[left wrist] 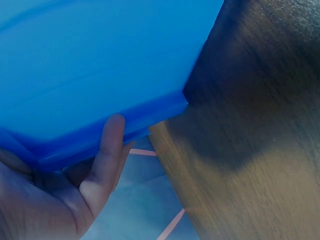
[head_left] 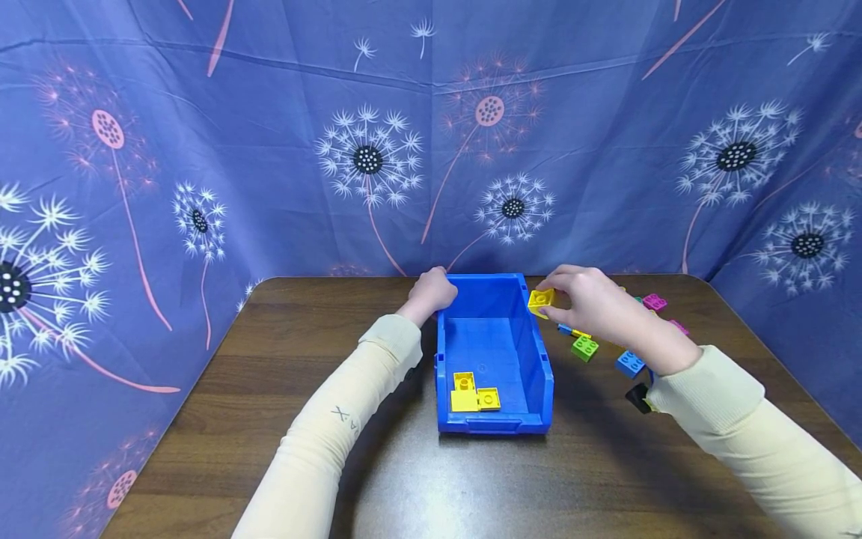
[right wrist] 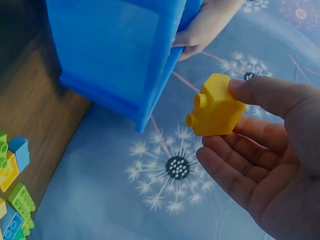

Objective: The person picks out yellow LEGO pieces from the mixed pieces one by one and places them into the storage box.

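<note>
A blue plastic bin (head_left: pixel 480 359) stands near the middle of the table, its low front toward me. Several yellow toy bricks (head_left: pixel 465 401) lie inside, close to its front. My left hand (head_left: pixel 433 289) grips the bin's rim at the back left corner; in the left wrist view a finger (left wrist: pixel 114 135) lies over the rim. Just right of the bin's right wall, my right hand (head_left: pixel 586 299) pinches a yellow brick (right wrist: pixel 220 106) between thumb and fingers. Two studs on that brick show in the right wrist view, and it is held up above the table.
Loose bricks lie on the wooden table (head_left: pixel 283 359) right of the bin: a green brick (head_left: pixel 584 347), a blue brick (head_left: pixel 630 364), a pink brick (head_left: pixel 655 302) and others partly behind my right arm. A dark object (head_left: pixel 637 398) sits by the right sleeve. A patterned blue cloth (head_left: pixel 431 150) hangs behind.
</note>
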`<move>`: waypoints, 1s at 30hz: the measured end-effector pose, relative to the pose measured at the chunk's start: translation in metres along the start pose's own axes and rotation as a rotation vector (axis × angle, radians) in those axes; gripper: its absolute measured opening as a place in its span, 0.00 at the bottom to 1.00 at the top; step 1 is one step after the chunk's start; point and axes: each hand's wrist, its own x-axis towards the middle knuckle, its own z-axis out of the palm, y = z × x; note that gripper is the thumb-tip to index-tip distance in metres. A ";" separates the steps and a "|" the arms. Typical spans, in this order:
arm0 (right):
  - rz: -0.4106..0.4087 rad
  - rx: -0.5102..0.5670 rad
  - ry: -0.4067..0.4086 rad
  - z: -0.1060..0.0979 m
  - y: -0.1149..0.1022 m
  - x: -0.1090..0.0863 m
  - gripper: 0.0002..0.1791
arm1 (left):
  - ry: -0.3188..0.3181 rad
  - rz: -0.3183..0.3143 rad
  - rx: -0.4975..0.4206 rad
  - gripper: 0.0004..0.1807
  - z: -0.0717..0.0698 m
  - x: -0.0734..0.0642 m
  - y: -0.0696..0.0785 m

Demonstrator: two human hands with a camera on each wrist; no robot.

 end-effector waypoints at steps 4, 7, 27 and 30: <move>-0.012 0.009 0.007 0.002 -0.006 -0.001 0.16 | -0.001 0.008 -0.003 0.27 -0.001 -0.001 0.000; -0.011 0.026 0.005 0.003 -0.010 -0.003 0.16 | 0.004 0.011 -0.005 0.27 -0.001 -0.002 0.000; -0.151 0.083 -0.054 0.032 -0.035 -0.020 0.16 | 0.019 0.016 0.026 0.24 0.001 -0.002 -0.001; -0.144 0.089 -0.081 0.035 -0.037 -0.022 0.16 | 0.015 0.016 0.014 0.24 0.001 -0.001 -0.001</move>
